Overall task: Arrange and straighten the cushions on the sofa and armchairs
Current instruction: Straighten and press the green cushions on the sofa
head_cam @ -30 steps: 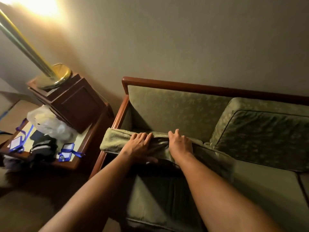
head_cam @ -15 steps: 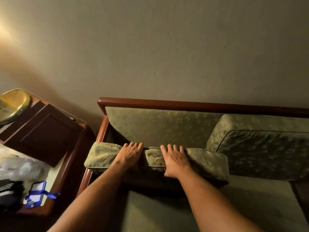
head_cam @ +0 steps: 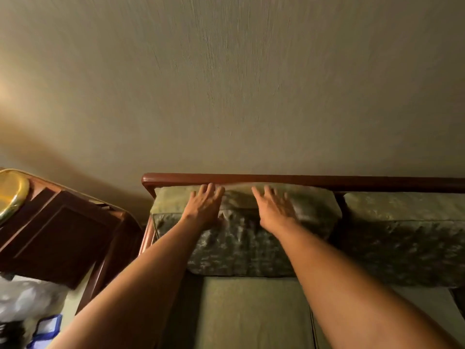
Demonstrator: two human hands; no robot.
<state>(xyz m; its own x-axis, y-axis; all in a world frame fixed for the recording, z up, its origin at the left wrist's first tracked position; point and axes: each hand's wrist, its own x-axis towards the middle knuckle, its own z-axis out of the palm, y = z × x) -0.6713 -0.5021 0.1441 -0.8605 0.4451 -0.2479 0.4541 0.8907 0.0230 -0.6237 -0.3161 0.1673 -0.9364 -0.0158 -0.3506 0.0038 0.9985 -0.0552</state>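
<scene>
A green patterned back cushion [head_cam: 241, 245] stands upright at the left end of the sofa, against the wooden top rail [head_cam: 276, 178]. My left hand [head_cam: 205, 207] lies flat on its upper edge, fingers spread and pointing at the rail. My right hand [head_cam: 274, 210] rests flat on the same upper edge, a little to the right. Neither hand grips the fabric. A second matching back cushion [head_cam: 402, 238] stands upright to the right, touching the first. Below them lies the plain green seat cushion [head_cam: 251, 311].
Left of the sofa stands a dark wooden side table [head_cam: 108, 253] carrying a dark wooden box [head_cam: 52, 238] and a brass lamp base [head_cam: 11, 192]. A white plastic bag [head_cam: 25, 298] and a blue-ribboned item [head_cam: 47, 328] lie lower left. The wall rises right behind the rail.
The left back cushion has gone from lying tipped forward over the seat to standing upright against the backrest. Both hands moved up and back with it and now lie flat on its top.
</scene>
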